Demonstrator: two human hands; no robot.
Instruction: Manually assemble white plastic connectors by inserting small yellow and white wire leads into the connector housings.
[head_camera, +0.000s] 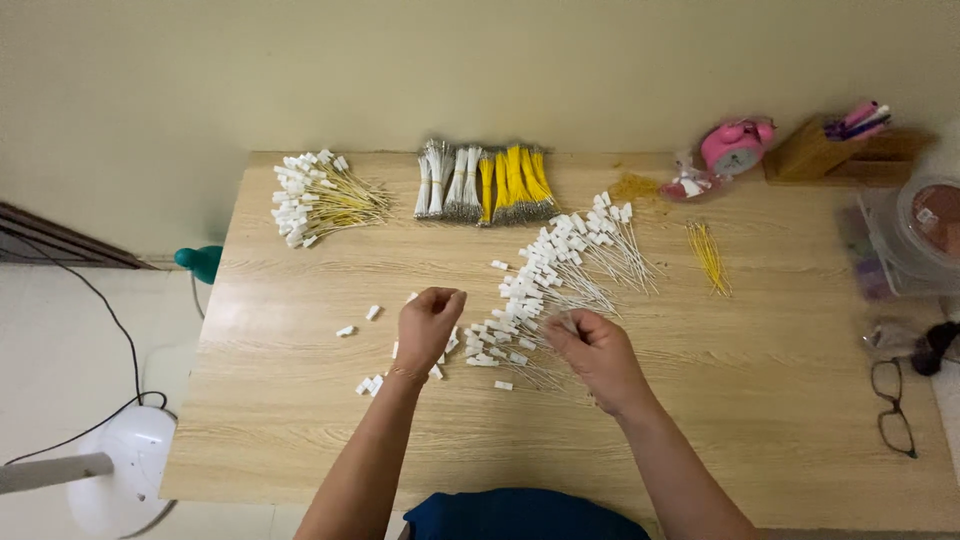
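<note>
I am working at a wooden table (300, 420), both hands near the middle of the frame. My left hand (428, 325) is curling its fingers closed, pinched at the tips over a scatter of small white caps (372, 312) lying loose on the wood; whether a cap is sitting in the pinch I cannot tell. My right hand (597, 352) is closing its fingers on the near end of a row of white-tipped wires (560, 265), which is fanning from my fingers toward the upper right. At the upper left a bundle of yellow wires with white caps (315, 200) is lying. At the top centre, tied bunches of silver and yellow wires (485, 183) are resting side by side. A few loose yellow wires (708, 255) are lying to the right. Glasses (893, 405) are sitting at the lower right.
</note>
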